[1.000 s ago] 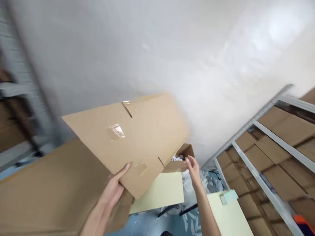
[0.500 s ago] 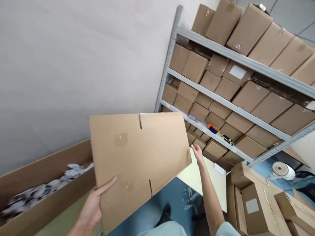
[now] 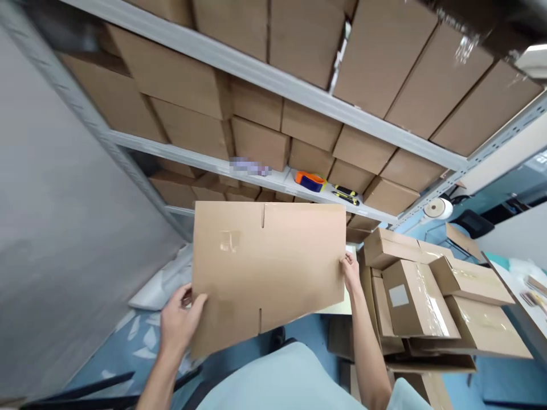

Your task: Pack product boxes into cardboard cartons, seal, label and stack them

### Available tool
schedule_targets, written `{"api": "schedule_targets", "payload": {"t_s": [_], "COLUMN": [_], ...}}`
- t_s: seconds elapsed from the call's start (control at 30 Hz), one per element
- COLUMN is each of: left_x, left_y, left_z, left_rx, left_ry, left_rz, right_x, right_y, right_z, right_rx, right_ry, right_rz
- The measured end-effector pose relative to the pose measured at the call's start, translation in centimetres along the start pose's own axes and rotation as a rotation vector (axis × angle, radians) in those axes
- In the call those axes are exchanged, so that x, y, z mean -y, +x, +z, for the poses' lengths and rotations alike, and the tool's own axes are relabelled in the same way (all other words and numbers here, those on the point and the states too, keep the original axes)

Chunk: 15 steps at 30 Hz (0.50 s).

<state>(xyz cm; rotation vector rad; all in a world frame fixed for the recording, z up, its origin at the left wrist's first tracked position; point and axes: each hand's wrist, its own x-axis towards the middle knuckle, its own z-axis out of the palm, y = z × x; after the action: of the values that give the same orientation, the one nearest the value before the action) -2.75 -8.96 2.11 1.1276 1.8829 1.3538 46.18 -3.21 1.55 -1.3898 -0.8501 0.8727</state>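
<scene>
Cardboard (image 3: 269,262) is up in front of the torso (image 3: 290,381), between the hands, long axis left to right across my view. Left hand (image 3: 179,316) is on its left edge, low: thumb over the near face, fingers curled and partly hidden. I read that as a closed pinch. Right hand (image 3: 352,270) is at the right edge, a bit higher, fingers bent, tips touching; can't tell if it's pinching. Neither hand is nearer, both at an edge. Shelf (image 3: 284,183) lies beyond, boxes (image 3: 419,302) off to the right.
</scene>
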Motion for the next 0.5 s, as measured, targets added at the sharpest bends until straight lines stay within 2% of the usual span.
{"api": "schedule_targets", "payload": {"t_s": [0.1,0.2,0.37,0.5], "left_x": [1.4,1.9,2.3,2.7], "left_y": [2.2,4.0,6.7,7.9], "left_z": [3.7,6.6,10.5,12.4], "left_rx": [0.013,0.092,0.24,0.356], "left_ry": [0.094,0.134,0.103,0.06], "left_rz": [0.03,0.042,0.051,0.047], "right_x": [-1.1,-2.1,-3.4,-3.4], "right_y": [-0.1,-0.7,-2.6,-4.4], "right_z": [-3.2,-5.1,-5.8,-5.4], "right_rx": [-0.056,-0.071,-0.133,-0.185], "right_ry": [-0.03,-0.1,-0.164,-0.171], "right_rz": [0.036,0.058,0.069,0.102]}}
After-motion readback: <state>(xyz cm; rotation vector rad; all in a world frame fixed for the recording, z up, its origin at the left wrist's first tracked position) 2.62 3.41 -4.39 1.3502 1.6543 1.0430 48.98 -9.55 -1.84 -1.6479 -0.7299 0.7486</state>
